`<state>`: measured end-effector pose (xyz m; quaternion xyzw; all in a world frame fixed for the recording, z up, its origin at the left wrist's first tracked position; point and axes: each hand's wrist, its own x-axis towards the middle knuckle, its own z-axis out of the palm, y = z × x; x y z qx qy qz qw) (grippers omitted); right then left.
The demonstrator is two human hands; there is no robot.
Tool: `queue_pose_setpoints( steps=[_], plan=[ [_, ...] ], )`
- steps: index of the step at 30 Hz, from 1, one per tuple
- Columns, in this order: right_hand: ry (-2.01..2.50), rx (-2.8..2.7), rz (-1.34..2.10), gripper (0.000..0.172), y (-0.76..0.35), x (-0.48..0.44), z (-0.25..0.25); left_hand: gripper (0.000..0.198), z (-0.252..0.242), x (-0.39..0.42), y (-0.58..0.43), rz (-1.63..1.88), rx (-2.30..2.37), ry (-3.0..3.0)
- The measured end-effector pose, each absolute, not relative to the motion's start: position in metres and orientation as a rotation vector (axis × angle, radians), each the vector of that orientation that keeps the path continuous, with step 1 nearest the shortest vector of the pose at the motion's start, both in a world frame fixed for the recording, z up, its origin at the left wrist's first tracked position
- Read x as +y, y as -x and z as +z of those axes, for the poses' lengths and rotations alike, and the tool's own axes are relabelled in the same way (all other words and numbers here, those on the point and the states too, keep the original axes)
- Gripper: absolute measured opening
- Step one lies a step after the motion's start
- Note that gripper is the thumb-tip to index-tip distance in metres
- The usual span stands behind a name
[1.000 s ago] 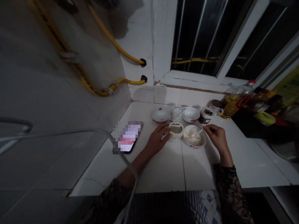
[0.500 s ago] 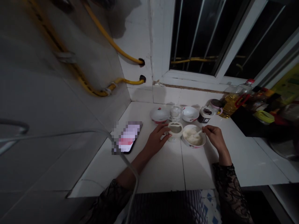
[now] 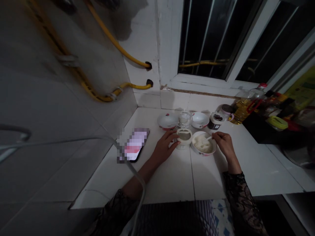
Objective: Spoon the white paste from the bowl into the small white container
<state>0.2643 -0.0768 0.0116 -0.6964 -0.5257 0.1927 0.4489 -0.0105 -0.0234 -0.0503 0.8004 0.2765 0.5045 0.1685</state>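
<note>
My left hand (image 3: 164,146) curls around the left side of a small white cup (image 3: 184,138) with a greyish filling, holding it on the white counter (image 3: 172,177). Just right of the cup stands a white bowl (image 3: 204,146) heaped with something white. My right hand (image 3: 224,143) pinches the handle of a white spoon (image 3: 208,139) whose tip rests in that bowl.
Behind the cup stand two white bowls (image 3: 167,121) (image 3: 200,119), a clear glass jar (image 3: 185,119) and a dark jar (image 3: 215,121). A phone (image 3: 134,144) lies at the left. An oil bottle (image 3: 244,105) and more containers crowd the back right, by a dark stove edge (image 3: 270,134).
My right hand has slid a little left with the spoon, deeper over the bowl. My left hand stays on the cup.
</note>
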Motion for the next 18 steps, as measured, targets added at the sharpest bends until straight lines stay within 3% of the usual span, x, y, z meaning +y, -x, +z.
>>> queue_pose_setpoints(
  steps=[18],
  plan=[
    [1.632, -1.005, 0.51, 0.032, -0.267, -0.0711, 0.0125, 0.016, -0.0527, -0.0224, 0.0095, 1.425, 0.801, -2.253]
  ],
)
